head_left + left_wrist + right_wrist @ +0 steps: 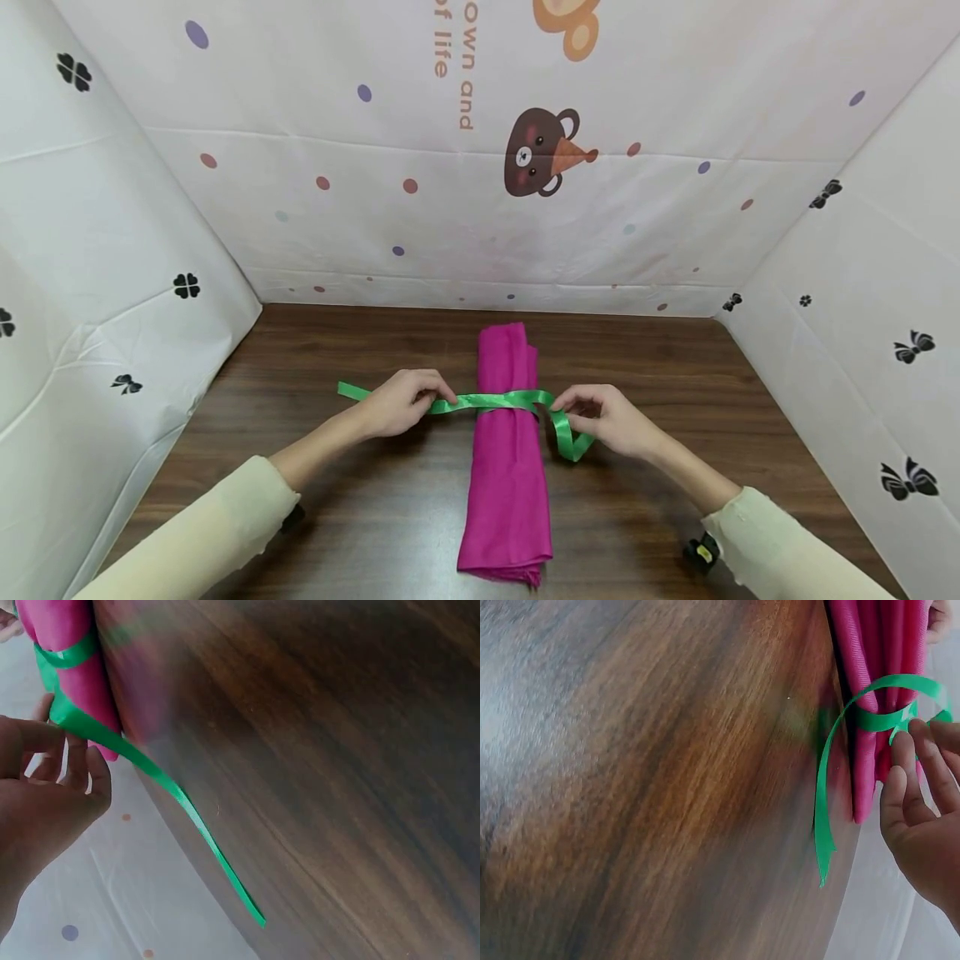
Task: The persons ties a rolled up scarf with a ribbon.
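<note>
A rolled magenta cloth (507, 492) lies lengthwise on the wooden table, with a green satin ribbon (487, 402) round its middle. On its left side my left hand (401, 404) pinches one length of the ribbon. That ribbon tail (180, 796) runs past the fingers and trails over the table in the left wrist view. To the right of the cloth, my right hand (609, 421) pinches the ribbon close to the roll. A loose ribbon end (823, 817) curves down beside the cloth in the right wrist view. The right fingertips partly cover the ribbon where it crosses itself.
The brown wooden table (360, 517) reaches a white printed sheet (450, 225) at the back. More white sheeting stands along the left (105, 333) and right (862, 350) sides. A small black device (701, 552) sits by the right cuff.
</note>
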Demonstrator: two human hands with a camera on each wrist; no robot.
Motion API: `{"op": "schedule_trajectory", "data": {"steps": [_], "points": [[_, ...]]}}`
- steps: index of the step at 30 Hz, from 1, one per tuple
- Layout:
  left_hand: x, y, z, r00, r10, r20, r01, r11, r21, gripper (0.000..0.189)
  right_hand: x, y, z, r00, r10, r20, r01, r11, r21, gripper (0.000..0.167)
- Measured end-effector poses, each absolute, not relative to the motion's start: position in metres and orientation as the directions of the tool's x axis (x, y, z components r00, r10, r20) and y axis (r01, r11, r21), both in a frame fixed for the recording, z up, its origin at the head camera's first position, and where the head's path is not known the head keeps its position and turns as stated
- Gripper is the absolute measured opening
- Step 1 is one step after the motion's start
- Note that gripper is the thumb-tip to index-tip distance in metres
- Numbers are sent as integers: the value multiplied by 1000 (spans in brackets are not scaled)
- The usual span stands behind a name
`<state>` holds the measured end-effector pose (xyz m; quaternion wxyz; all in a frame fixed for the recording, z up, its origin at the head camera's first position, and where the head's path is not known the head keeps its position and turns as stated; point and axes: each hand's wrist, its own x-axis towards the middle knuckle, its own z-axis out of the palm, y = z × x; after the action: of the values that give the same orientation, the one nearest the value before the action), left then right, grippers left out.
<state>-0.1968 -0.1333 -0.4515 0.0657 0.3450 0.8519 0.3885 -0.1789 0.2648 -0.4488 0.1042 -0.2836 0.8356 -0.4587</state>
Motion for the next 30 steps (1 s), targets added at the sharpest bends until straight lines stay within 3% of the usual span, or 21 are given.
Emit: {"op": "schedule_trajectory", "data": {"steps": [7,16,22,26,30], "points": [[-195,-135,-448,-733,678,46,447,430,785,23,-180,263,-450,-834,-536,130,-379,386,-841,20],[-197,-133,-452,-777,625,70,421,435,796,10,-183,259,-454,-830,-502,244,-443,326,-836,13],[-201,-128,-455,-780,610,139,390,300,870,13,-183,252,-449,-870,-412,270,-408,298,-863,16],[-203,-126,-456,-814,567,129,293,208,933,10,-183,247,-445,-889,-367,274,-384,271,-882,7],[-202,-122,-454,-840,534,96,170,91,981,15,-183,243,-442,-904,-343,256,-347,236,-908,10]]}}
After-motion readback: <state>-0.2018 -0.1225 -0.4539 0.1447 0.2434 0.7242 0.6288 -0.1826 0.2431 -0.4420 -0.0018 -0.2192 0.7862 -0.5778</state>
